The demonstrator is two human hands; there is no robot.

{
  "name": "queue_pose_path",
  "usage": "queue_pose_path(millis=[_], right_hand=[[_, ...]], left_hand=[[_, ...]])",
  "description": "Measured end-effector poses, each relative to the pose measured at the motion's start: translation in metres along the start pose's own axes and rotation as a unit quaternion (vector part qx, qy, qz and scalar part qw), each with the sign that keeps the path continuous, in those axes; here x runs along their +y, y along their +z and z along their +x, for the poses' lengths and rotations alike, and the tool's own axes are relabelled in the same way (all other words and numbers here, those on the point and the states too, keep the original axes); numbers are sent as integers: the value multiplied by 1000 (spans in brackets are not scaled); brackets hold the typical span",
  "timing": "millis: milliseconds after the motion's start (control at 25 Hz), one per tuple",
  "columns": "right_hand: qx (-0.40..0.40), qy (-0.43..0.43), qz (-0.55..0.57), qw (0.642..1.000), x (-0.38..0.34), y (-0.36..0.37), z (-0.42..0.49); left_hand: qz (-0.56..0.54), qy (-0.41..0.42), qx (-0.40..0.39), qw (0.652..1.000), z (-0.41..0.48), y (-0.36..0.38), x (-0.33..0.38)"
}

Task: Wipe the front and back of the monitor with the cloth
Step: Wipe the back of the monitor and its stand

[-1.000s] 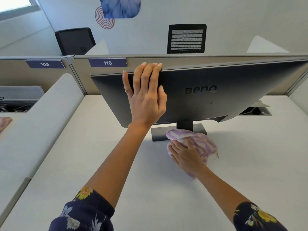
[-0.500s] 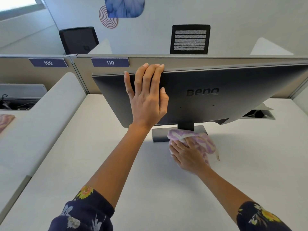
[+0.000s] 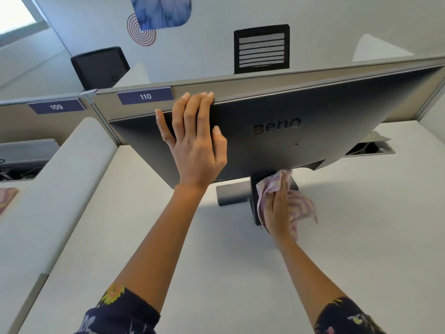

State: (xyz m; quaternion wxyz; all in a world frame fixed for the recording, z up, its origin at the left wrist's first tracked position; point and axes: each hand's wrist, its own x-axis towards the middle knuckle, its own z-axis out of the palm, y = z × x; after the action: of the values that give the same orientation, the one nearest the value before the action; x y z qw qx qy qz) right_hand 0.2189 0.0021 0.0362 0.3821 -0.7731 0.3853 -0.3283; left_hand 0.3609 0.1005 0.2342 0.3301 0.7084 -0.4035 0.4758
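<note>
The dark grey monitor [image 3: 325,109] stands on the white desk with its back, bearing the brand logo, turned toward me; its screen is hidden. My left hand [image 3: 195,143] lies flat on the back panel, fingers straight, their tips at the top edge. Below the panel, my right hand [image 3: 277,208] grips the purple-and-white patterned cloth [image 3: 301,208] and holds it against the stand's neck, above the grey stand base [image 3: 231,194]. Part of the cloth hangs loose to the right of the hand.
A beige partition with labels 110 [image 3: 144,96] and 109 [image 3: 56,106] runs behind the monitor. A cable hatch [image 3: 368,148] is open in the desk [image 3: 361,237] at the right. A padded divider [image 3: 60,189] bounds the left side. Two chair backs rise beyond the partition.
My right hand has lifted the cloth from the stand base up to the stand's neck. My left hand stays on the monitor's back. The view has moved closer.
</note>
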Motion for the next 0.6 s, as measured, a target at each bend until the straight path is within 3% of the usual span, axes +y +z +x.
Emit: queue_pose_path(millis=[80, 320, 600], right_hand=[[53, 26, 24, 998, -18, 6, 15], [110, 33, -193, 974, 13, 37, -37], [126, 92, -140, 978, -37, 38, 8]], left_hand=[[-2, 0, 4, 1000, 0, 0, 1], [11, -3, 8, 1000, 0, 2, 1], [13, -6, 14, 1000, 0, 0, 3]])
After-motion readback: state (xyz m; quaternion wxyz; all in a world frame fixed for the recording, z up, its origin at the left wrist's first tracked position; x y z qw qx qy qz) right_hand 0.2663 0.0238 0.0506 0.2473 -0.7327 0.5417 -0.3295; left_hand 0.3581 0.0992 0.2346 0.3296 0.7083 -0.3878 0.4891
